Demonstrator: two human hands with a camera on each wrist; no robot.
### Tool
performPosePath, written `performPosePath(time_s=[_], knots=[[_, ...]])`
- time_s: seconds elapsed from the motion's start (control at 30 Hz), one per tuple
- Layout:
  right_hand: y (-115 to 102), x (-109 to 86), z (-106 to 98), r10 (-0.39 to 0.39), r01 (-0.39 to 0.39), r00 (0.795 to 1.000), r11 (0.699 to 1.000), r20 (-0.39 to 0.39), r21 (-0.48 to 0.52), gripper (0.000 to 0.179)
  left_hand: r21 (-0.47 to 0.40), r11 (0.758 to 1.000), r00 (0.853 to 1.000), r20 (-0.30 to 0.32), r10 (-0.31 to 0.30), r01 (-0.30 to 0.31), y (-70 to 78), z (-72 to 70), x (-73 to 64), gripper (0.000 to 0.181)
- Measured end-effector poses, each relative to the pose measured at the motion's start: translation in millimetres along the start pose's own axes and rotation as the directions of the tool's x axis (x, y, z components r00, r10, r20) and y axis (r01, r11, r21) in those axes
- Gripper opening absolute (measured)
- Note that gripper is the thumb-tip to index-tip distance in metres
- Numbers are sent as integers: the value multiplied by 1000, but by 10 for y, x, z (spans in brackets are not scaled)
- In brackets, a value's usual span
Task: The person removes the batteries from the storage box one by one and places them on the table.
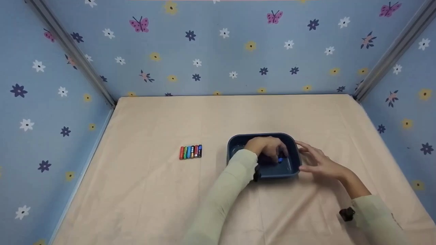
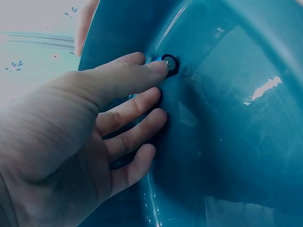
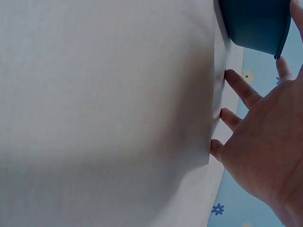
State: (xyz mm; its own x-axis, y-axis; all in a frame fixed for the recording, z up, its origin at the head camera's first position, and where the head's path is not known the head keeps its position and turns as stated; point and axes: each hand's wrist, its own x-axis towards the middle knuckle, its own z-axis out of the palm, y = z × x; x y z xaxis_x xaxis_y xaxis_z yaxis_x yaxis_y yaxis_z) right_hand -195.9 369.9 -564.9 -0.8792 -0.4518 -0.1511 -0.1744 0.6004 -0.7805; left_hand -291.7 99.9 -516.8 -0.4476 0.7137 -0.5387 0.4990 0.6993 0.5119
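Note:
A dark blue plastic basin [image 1: 279, 169] stands on the cloth-covered table. My left hand [image 1: 270, 147] reaches down inside it. In the left wrist view, the thumb and index finger pinch a blue battery [image 2: 171, 64] low by the basin's wall; its flat metal end with a black rim faces the camera. The other fingers of that hand are loosely bent. Against the basin's right rim, my right hand [image 1: 322, 165] rests with thumb and index finger touching it and fingers spread. In the right wrist view, some of its fingertips touch the cloth.
Left of the basin, several batteries [image 1: 190, 152] in different colours lie side by side in a neat row. A beige cloth [image 1: 153, 190] with creases covers the table. Blue patterned walls [image 1: 218, 51] enclose the back and both sides.

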Motion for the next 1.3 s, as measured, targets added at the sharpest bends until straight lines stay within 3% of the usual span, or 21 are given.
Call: performPosePath(time_s=[0.37, 0.63, 0.87, 1.03, 1.17, 1.3], knots=[[-9, -6, -2, 2, -2, 1000, 1000, -5, 2, 89, -27, 998, 998, -31, -49, 48, -1, 3, -35, 46], [-19, -3, -2, 3, -3, 1000, 1000, -6, -9, 88, -17, 994, 988, -108, -111, 110, -47, 88, 92, 34], [-15, -4, -1, -5, 4, 1000, 1000, -17, -14, 88, -7, 997, 988, -132, -76, 75, -54, 130, 76, 26], [-24, -17, -4, 16, -16, 1000, 1000, -10, -11, 88, -8, 999, 990, -132, -48, 48, -50, 129, 7, 38], [-32, -13, -7, 22, -22, 1000, 1000, -11, -17, 88, -17, 998, 990, -130, -62, 60, -54, 124, -24, 57], [-32, -6, -1, 17, -17, 1000, 1000, -16, -20, 89, -58, 996, 991, -107, -79, 73, -56, 99, -86, 63]])
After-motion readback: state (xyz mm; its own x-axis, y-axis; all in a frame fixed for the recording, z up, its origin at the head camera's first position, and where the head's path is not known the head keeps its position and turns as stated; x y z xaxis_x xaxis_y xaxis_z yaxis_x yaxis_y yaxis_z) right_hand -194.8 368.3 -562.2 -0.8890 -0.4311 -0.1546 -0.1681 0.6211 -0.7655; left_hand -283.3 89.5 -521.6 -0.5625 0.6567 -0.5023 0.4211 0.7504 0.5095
